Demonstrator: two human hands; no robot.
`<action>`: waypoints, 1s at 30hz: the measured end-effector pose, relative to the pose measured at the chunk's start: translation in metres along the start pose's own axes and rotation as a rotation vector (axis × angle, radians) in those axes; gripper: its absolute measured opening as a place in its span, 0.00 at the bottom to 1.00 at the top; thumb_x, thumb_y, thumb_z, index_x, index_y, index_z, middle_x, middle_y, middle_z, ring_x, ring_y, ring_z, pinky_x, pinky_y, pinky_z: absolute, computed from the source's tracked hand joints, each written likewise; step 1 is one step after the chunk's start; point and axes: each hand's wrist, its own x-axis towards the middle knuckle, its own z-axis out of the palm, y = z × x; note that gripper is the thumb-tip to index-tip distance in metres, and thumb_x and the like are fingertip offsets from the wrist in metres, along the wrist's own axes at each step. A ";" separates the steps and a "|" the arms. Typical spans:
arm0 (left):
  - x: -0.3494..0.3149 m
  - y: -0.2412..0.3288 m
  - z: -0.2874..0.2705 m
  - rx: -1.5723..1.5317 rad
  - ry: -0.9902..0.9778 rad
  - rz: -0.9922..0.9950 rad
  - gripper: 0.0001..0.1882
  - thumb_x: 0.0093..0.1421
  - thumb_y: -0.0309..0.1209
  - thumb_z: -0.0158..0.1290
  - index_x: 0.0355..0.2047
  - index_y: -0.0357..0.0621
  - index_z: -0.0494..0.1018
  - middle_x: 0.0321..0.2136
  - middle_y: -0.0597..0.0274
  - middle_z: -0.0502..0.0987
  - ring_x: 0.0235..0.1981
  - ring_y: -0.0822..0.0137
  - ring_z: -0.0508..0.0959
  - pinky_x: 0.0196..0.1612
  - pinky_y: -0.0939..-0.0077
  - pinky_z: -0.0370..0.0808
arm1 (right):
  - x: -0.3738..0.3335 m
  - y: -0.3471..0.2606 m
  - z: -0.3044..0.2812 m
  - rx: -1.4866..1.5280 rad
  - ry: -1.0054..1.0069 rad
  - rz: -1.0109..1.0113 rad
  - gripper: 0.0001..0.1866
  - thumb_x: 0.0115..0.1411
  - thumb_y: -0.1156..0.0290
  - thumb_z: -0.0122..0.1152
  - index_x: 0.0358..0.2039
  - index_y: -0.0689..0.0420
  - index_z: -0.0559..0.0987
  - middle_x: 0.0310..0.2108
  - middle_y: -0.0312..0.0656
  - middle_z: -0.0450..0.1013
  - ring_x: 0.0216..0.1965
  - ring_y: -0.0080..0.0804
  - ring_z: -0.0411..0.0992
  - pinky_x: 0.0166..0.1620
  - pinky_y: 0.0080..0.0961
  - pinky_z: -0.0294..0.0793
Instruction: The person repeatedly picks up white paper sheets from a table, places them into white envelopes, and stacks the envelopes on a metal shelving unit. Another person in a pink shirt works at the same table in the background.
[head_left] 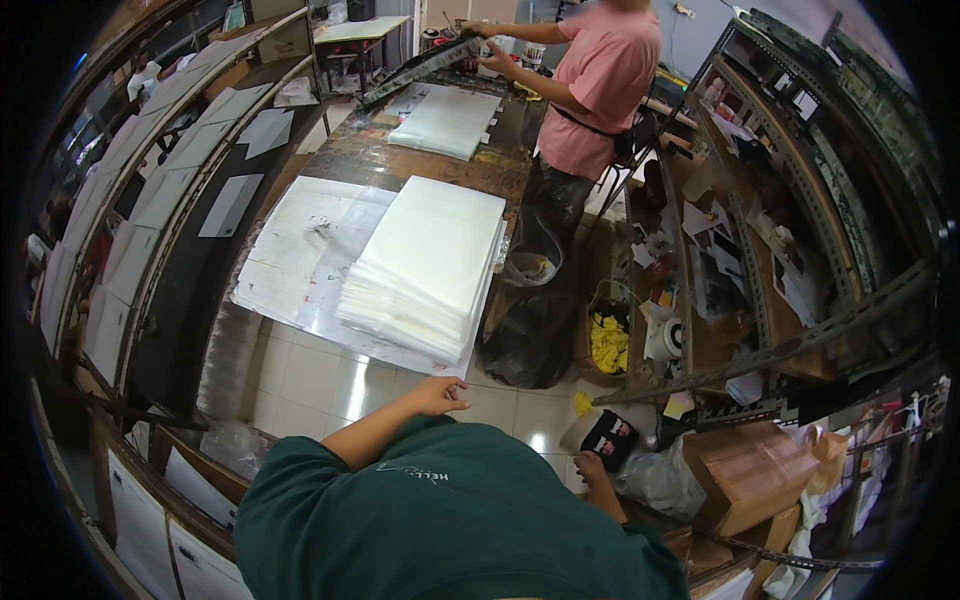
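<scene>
My left hand (440, 396) is held in front of my body, near the front edge of the table. Its fingers are loosely bent and apart, with nothing in them. My right hand (591, 468) hangs low at my right side, its fingers partly showing and loosely bent, with nothing visible in them. Just beyond it is a black item with pink patches (610, 440); whether they touch is hard to see. Ahead of my left hand, a thick stack of white translucent sheets (430, 250) lies on a stained white board (285, 240) on the table.
Across the dark table (370, 150), a person in a pink shirt (610, 60) holds a framed screen (425, 65) tilted over a second sheet stack (445, 120). Racks (180, 190) stand left, shelves (770, 230) right. A cardboard box (750, 475) and a basket with yellow cloth (608, 340) sit low right.
</scene>
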 end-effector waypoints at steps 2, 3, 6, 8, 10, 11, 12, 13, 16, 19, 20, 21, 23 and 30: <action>-0.005 -0.004 0.005 -0.048 -0.026 -0.063 0.30 0.47 0.49 0.58 0.45 0.40 0.68 0.28 0.56 0.76 0.30 0.64 0.76 0.34 0.73 0.72 | -0.001 0.001 -0.002 0.043 0.002 -0.026 0.25 0.52 0.65 0.58 0.51 0.51 0.66 0.39 0.43 0.70 0.37 0.36 0.71 0.36 0.39 0.70; -0.005 -0.003 0.008 -0.039 -0.035 -0.068 0.31 0.47 0.49 0.58 0.45 0.40 0.68 0.28 0.56 0.76 0.30 0.64 0.76 0.34 0.73 0.72 | 0.001 0.006 -0.003 0.017 -0.003 -0.031 0.26 0.51 0.65 0.58 0.52 0.51 0.66 0.38 0.43 0.71 0.37 0.36 0.71 0.36 0.38 0.70; 0.000 0.001 0.011 -0.028 -0.066 -0.073 0.31 0.47 0.49 0.57 0.46 0.39 0.68 0.29 0.56 0.76 0.30 0.64 0.76 0.35 0.73 0.72 | 0.000 0.023 0.003 0.011 -0.010 -0.027 0.28 0.51 0.67 0.59 0.54 0.51 0.64 0.37 0.45 0.72 0.38 0.37 0.71 0.36 0.36 0.70; 0.005 0.006 0.015 -0.056 -0.084 -0.070 0.32 0.47 0.50 0.57 0.45 0.40 0.68 0.29 0.56 0.76 0.31 0.64 0.76 0.36 0.73 0.72 | -0.010 0.024 0.011 0.065 -0.023 0.026 0.29 0.51 0.67 0.58 0.55 0.54 0.63 0.38 0.46 0.71 0.38 0.38 0.71 0.36 0.35 0.70; 0.009 0.018 0.013 -0.035 -0.093 -0.060 0.31 0.47 0.51 0.57 0.45 0.42 0.68 0.29 0.57 0.76 0.31 0.64 0.76 0.36 0.73 0.72 | -0.023 0.028 0.015 0.123 -0.039 0.041 0.30 0.51 0.68 0.58 0.55 0.57 0.62 0.39 0.48 0.71 0.38 0.40 0.71 0.36 0.35 0.70; 0.011 0.023 0.013 -0.022 -0.098 -0.055 0.31 0.47 0.51 0.57 0.45 0.42 0.68 0.29 0.57 0.76 0.31 0.63 0.76 0.36 0.72 0.72 | -0.030 0.030 0.016 0.152 -0.051 0.027 0.30 0.51 0.68 0.58 0.55 0.58 0.62 0.40 0.49 0.71 0.38 0.41 0.71 0.37 0.35 0.70; 0.012 0.025 0.014 -0.008 -0.090 -0.047 0.31 0.47 0.51 0.57 0.45 0.43 0.68 0.29 0.58 0.76 0.31 0.63 0.76 0.36 0.73 0.72 | -0.032 0.032 0.015 0.178 -0.065 0.010 0.31 0.51 0.68 0.58 0.55 0.60 0.61 0.41 0.50 0.70 0.38 0.41 0.71 0.37 0.35 0.71; 0.015 0.027 0.015 0.006 -0.089 -0.035 0.30 0.47 0.51 0.57 0.45 0.44 0.69 0.29 0.58 0.76 0.31 0.63 0.76 0.36 0.73 0.72 | -0.025 0.044 0.017 0.192 -0.047 0.006 0.30 0.50 0.68 0.58 0.54 0.59 0.63 0.39 0.49 0.71 0.35 0.39 0.71 0.34 0.35 0.71; 0.019 0.030 0.019 0.043 -0.098 0.000 0.30 0.47 0.51 0.57 0.45 0.45 0.69 0.29 0.59 0.75 0.31 0.64 0.76 0.35 0.73 0.71 | -0.015 0.060 0.024 0.237 -0.030 0.005 0.29 0.49 0.68 0.59 0.53 0.58 0.65 0.37 0.48 0.71 0.31 0.36 0.72 0.32 0.35 0.71; 0.019 0.041 0.019 0.044 -0.128 -0.014 0.29 0.47 0.50 0.57 0.45 0.45 0.69 0.29 0.59 0.75 0.30 0.65 0.76 0.35 0.73 0.71 | -0.013 0.069 0.030 0.286 -0.045 0.024 0.31 0.51 0.69 0.57 0.55 0.61 0.60 0.43 0.53 0.69 0.38 0.43 0.70 0.39 0.38 0.71; 0.019 0.045 0.019 0.039 -0.139 -0.026 0.29 0.47 0.50 0.57 0.45 0.45 0.69 0.29 0.60 0.75 0.30 0.65 0.76 0.35 0.73 0.71 | -0.004 0.079 0.034 0.299 -0.033 0.025 0.31 0.52 0.70 0.57 0.55 0.60 0.60 0.43 0.53 0.69 0.38 0.43 0.70 0.39 0.38 0.71; 0.020 0.045 0.020 0.038 -0.144 -0.013 0.29 0.47 0.49 0.58 0.45 0.45 0.69 0.29 0.60 0.75 0.30 0.65 0.75 0.35 0.73 0.71 | 0.000 0.083 0.037 0.309 -0.022 0.026 0.31 0.52 0.70 0.57 0.55 0.60 0.60 0.43 0.53 0.69 0.38 0.43 0.70 0.39 0.39 0.71; 0.021 0.045 0.022 0.036 -0.152 0.010 0.29 0.47 0.49 0.58 0.45 0.45 0.69 0.30 0.60 0.75 0.30 0.66 0.75 0.35 0.74 0.71 | 0.005 0.093 0.043 0.347 -0.024 0.019 0.30 0.52 0.70 0.57 0.56 0.59 0.60 0.43 0.53 0.68 0.39 0.44 0.70 0.38 0.39 0.71; 0.025 0.060 0.030 0.027 -0.178 0.020 0.30 0.47 0.48 0.58 0.46 0.44 0.69 0.29 0.58 0.75 0.30 0.65 0.75 0.35 0.74 0.71 | 0.009 0.116 0.055 0.337 -0.049 -0.045 0.30 0.52 0.73 0.56 0.56 0.61 0.59 0.43 0.56 0.68 0.38 0.45 0.71 0.38 0.39 0.72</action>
